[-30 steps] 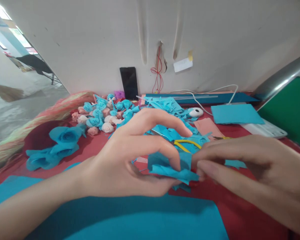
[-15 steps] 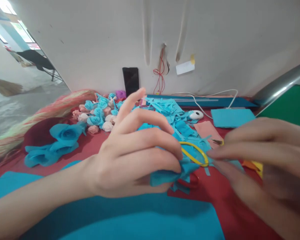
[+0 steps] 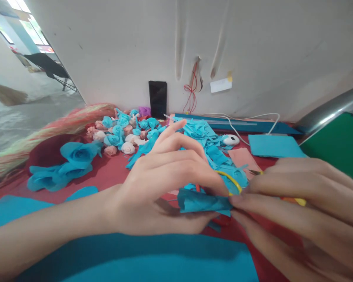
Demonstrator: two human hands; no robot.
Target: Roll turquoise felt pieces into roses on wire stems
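Between the thumb and fingers of my left hand (image 3: 170,184) is a small rolled piece of blue paper (image 3: 204,203), lying sideways with its folded layers showing. My left index and little fingers are partly raised or curled above it. The thumb and fingertips of my right hand (image 3: 294,207) pinch the roll's right end; the exact grip is partly hidden. Behind the fingertips, a yellow loop (image 3: 233,182), like a scissor handle, shows in part. A large blue sheet (image 3: 141,258) lies below my hands.
Several small paper roses (image 3: 114,137) are heaped at the back left, near larger blue paper flowers (image 3: 79,152). Blue paper scraps (image 3: 201,131) lie behind my hands. A black phone (image 3: 158,100) leans on the wall. A blue paper stack (image 3: 275,145) and a green board (image 3: 338,145) stand right.
My right fingertips have moved left to meet the blue paper at my left hand. The paper now shows as a sideways roll, and my left hand has shifted slightly right.
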